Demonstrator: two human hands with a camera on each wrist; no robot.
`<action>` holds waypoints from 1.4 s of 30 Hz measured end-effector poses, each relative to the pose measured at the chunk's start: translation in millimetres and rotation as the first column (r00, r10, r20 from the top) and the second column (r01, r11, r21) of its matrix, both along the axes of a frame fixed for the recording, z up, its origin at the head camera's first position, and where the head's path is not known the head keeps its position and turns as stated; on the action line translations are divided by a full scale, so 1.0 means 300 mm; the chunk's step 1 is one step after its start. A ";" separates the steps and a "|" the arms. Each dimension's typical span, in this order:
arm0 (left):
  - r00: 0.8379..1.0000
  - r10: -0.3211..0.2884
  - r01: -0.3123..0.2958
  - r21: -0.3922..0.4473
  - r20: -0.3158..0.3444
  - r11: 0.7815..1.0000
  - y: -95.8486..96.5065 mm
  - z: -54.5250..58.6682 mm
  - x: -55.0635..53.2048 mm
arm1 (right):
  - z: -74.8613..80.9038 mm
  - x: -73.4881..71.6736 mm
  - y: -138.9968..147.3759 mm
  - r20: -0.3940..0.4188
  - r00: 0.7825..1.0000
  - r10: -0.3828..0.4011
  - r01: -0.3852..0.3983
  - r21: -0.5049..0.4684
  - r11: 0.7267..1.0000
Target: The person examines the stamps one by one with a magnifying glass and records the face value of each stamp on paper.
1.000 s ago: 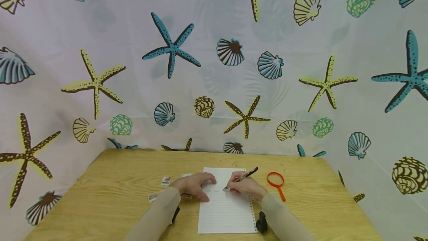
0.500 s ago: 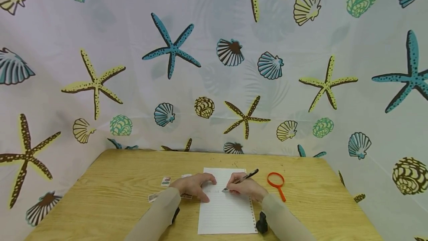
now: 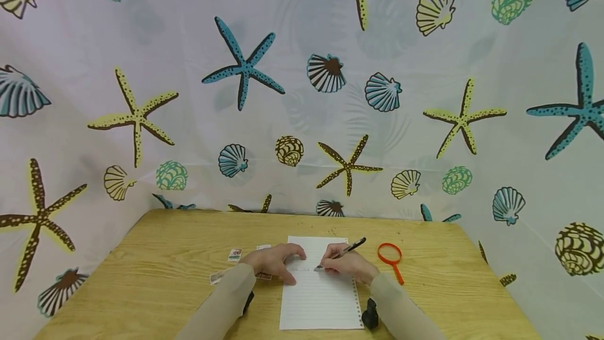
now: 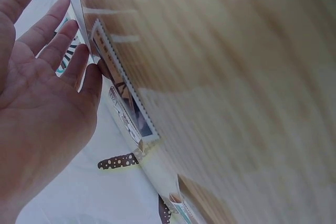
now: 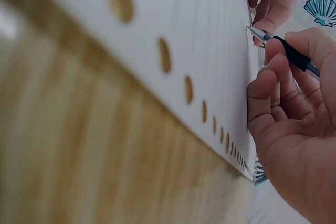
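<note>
A sheet of lined paper (image 3: 321,303), punched with holes along its right edge, lies on the wooden table. My right hand (image 3: 348,265) pinches a black-gripped pen (image 3: 355,244), its tip at the sheet beside a faint line of small marks. In the right wrist view the thumb and fingers curl round the pen (image 5: 295,55). My left hand (image 3: 273,261) rests on the sheet's left edge with fingers spread. The left wrist view shows the left hand's fingers (image 4: 58,48) loosely bent and holding nothing. Beside them lies a postage stamp (image 4: 123,82) with a perforated border.
Left of the sheet, a small stamp (image 3: 234,254) and another stamp (image 3: 216,277) lie on the table (image 3: 165,266), with more partly hidden by my left hand. A red magnifying glass (image 3: 398,272) lies to the right. Patterned cloth (image 3: 302,114) encloses the table's back and sides.
Both hands stay almost where they were. The pen has shifted only very slightly at the sheet, still in my right hand. The head view has moved a little.
</note>
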State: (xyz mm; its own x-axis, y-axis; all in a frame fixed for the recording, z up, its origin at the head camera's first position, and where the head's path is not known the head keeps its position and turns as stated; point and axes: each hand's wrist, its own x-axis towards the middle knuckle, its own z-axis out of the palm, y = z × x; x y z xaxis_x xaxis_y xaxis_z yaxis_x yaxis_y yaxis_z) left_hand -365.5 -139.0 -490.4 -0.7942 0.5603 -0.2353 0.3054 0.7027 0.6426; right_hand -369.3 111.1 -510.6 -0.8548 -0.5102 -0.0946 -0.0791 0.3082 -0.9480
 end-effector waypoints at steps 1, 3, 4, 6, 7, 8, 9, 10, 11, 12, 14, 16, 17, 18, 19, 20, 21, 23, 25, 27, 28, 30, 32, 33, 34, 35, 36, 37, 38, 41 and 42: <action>1.000 0.000 0.000 0.001 0.003 1.000 0.000 -0.001 -0.001 | 0.001 0.000 0.000 -0.001 1.000 -0.003 0.003 0.003 1.000; 1.000 -0.002 0.002 0.003 0.005 1.000 0.000 -0.002 -0.003 | 0.001 0.000 -0.002 -0.001 1.000 -0.011 0.011 0.010 1.000; 1.000 -0.001 0.001 0.003 0.005 1.000 -0.001 -0.003 -0.004 | 0.002 0.001 -0.002 -0.002 1.000 -0.015 0.015 0.014 1.000; 1.000 -0.001 0.001 0.005 0.006 1.000 0.000 -0.003 -0.005 | 0.003 0.000 -0.004 -0.005 1.000 -0.028 0.028 0.024 0.999; 1.000 -0.001 0.001 0.005 0.006 1.000 0.000 -0.004 -0.005 | 0.004 0.001 -0.004 -0.007 0.999 -0.032 0.032 0.027 0.999; 1.000 0.000 0.000 0.005 0.005 1.000 0.000 -0.003 -0.005 | 0.004 0.001 -0.005 -0.009 0.999 -0.036 0.036 0.030 0.999; 1.000 0.002 -0.002 0.006 0.006 1.000 0.000 -0.003 -0.004 | 0.004 0.001 -0.005 -0.010 0.999 -0.039 0.039 0.033 0.999; 1.000 0.003 -0.003 0.006 0.008 1.000 0.000 -0.003 -0.003 | 0.003 0.001 -0.005 -0.013 0.999 -0.041 0.042 0.036 0.998; 1.000 0.004 -0.004 0.007 0.011 1.000 0.001 -0.002 -0.002 | 0.002 0.001 -0.004 -0.014 0.999 -0.043 0.044 0.041 0.998; 1.000 0.006 -0.006 0.008 0.014 1.000 0.001 -0.003 -0.001 | 0.001 0.000 -0.004 -0.015 0.999 -0.046 0.046 0.044 0.998; 1.000 0.009 -0.010 0.013 0.021 1.000 0.002 -0.001 0.000 | 0.000 -0.002 -0.001 -0.015 0.998 -0.054 0.054 0.055 0.997; 1.000 0.012 -0.012 0.014 0.023 1.000 0.002 -0.001 0.002 | -0.004 -0.007 0.003 -0.018 0.998 -0.062 0.063 0.068 0.996; 1.000 0.014 -0.014 0.011 0.021 1.000 0.001 -0.001 0.002 | -0.006 -0.009 0.005 -0.019 0.998 -0.064 0.066 0.071 0.995; 1.000 0.016 -0.016 0.011 0.020 1.000 0.001 -0.001 0.002 | -0.008 -0.011 0.006 -0.021 0.998 -0.065 0.067 0.073 0.995; 1.000 0.016 -0.016 0.008 0.016 1.000 0.000 -0.001 0.002 | -0.009 -0.013 0.008 -0.021 0.998 -0.065 0.066 0.072 0.995; 1.000 0.016 -0.016 0.003 0.011 1.000 -0.001 -0.001 0.002 | -0.011 -0.014 0.009 -0.022 0.998 -0.062 0.063 0.071 0.995; 1.000 0.016 -0.016 0.002 0.007 1.000 -0.001 -0.001 0.002 | -0.011 -0.015 0.009 -0.023 0.998 -0.059 0.060 0.070 0.996; 1.000 0.015 -0.015 0.001 0.004 1.000 -0.002 -0.002 0.001 | -0.010 -0.013 0.009 -0.024 0.998 -0.051 0.053 0.068 0.996; 1.000 0.012 -0.012 0.003 0.005 1.000 -0.003 -0.004 -0.001 | -0.007 -0.011 0.008 -0.024 0.999 -0.047 0.049 0.071 0.996; 1.000 0.012 -0.012 0.009 0.013 1.000 -0.003 -0.004 -0.003 | -0.002 -0.008 0.006 -0.029 0.999 -0.045 0.047 0.080 0.996; 1.000 0.012 -0.013 0.010 0.016 1.000 -0.004 -0.005 -0.003 | -0.003 -0.007 0.005 -0.031 0.999 -0.045 0.047 0.084 0.995; 1.000 0.017 -0.017 0.010 0.021 1.000 -0.003 -0.008 -0.004 | -0.004 -0.006 0.003 -0.039 0.998 -0.049 0.052 0.091 0.994; 0.999 0.021 -0.021 0.011 0.024 1.000 -0.003 -0.010 -0.005 | -0.005 -0.006 0.001 -0.046 0.998 -0.053 0.057 0.095 0.994; 0.999 0.023 -0.024 0.011 0.024 1.000 -0.003 -0.011 -0.005 | -0.007 -0.006 0.001 -0.048 0.997 -0.054 0.058 0.094 0.994; 0.999 0.025 -0.026 0.011 0.026 1.000 -0.003 -0.012 -0.005 | -0.007 -0.006 0.001 -0.050 0.997 -0.056 0.060 0.094 0.994; 0.999 0.027 -0.027 0.010 0.025 1.000 -0.003 -0.012 -0.005 | -0.007 -0.005 0.001 -0.052 0.997 -0.057 0.061 0.093 0.994; 0.999 0.027 -0.027 0.012 0.028 1.000 -0.002 -0.012 -0.004 | -0.007 -0.004 0.002 -0.053 0.997 -0.055 0.060 0.091 0.994; 0.999 0.026 -0.026 0.013 0.027 1.000 -0.003 -0.011 -0.004 | -0.007 -0.004 0.003 -0.051 0.997 -0.053 0.058 0.090 0.994; 0.999 0.026 -0.026 0.012 0.026 1.000 -0.003 -0.010 -0.003 | -0.007 -0.002 0.003 -0.050 0.998 -0.050 0.054 0.086 0.995; 0.999 0.024 -0.024 0.008 0.023 1.000 -0.004 -0.008 -0.002 | -0.007 0.000 0.005 -0.048 0.998 -0.040 0.044 0.082 0.996; 0.999 0.023 -0.023 0.009 0.024 1.000 -0.003 -0.008 -0.002 | -0.007 0.000 0.006 -0.047 0.998 -0.037 0.040 0.081 0.996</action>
State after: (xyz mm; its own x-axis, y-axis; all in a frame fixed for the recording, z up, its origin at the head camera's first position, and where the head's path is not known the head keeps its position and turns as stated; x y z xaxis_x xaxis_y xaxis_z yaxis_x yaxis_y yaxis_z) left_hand -366.2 -140.1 -492.9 -0.8011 0.5442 -0.2491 0.2740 0.7035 0.6557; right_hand -369.3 112.8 -512.6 -0.8781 -0.4689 -0.0951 -0.1080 0.3879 -0.9154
